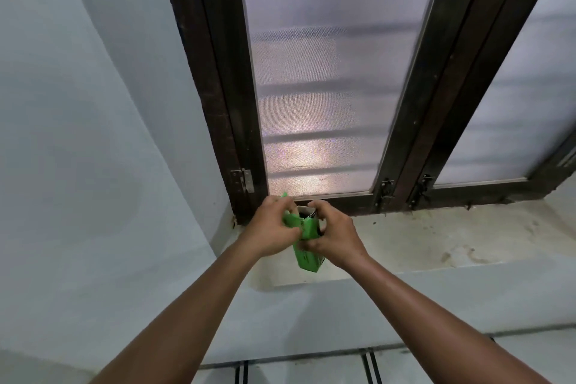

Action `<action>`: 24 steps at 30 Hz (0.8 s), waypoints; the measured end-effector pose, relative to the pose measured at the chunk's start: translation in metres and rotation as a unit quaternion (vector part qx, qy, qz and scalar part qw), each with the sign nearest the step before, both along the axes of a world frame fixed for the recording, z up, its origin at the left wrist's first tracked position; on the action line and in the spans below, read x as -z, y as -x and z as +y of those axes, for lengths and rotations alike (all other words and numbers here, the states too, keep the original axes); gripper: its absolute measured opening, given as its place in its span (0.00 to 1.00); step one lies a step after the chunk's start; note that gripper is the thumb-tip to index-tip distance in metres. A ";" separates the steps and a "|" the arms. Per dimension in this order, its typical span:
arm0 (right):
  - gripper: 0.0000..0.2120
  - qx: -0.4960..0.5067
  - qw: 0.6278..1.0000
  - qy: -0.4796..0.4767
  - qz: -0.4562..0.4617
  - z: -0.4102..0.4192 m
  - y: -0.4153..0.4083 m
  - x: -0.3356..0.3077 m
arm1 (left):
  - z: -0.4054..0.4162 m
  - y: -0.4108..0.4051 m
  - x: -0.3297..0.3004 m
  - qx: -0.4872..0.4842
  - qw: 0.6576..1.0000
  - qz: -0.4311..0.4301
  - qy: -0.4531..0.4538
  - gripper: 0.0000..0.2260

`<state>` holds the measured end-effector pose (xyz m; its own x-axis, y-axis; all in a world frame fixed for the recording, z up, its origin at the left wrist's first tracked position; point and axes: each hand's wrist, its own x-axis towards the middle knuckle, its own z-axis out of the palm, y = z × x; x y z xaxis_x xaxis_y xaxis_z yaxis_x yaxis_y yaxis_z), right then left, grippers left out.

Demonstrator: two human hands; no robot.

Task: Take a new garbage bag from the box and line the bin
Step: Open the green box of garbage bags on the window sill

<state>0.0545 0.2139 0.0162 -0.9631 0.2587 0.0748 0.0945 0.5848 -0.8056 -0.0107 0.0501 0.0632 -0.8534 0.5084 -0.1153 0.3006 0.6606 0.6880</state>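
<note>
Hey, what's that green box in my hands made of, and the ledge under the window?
Green box: likely thin printed cardboard, with creased edges and an open flap showing a pale inside. Ledge: looks like pale stone or cement, matte, stained and speckled with grime; which one is unclear.

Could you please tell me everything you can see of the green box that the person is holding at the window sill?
The green box is a small, tall carton that looks like printed cardboard, bright green outside and pale inside. Its top is open, with a flap raised, and something dark shows in the opening. It is tilted, its lower end over the front of the stained window sill; whether it rests there is unclear. The left hand grips its upper left side and flap; the right hand grips its right side.
</note>
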 end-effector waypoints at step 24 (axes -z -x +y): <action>0.10 0.222 0.782 0.562 -0.153 0.016 -0.014 -0.010 | 0.061 0.003 -0.042 0.304 0.802 0.344 0.383 0.39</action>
<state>0.0683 0.2299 0.0259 -0.6876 0.3087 -0.6572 0.3767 -0.6222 -0.6863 -0.0133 0.1109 0.1048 -0.4699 0.8598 -0.1998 0.8615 0.3974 -0.3162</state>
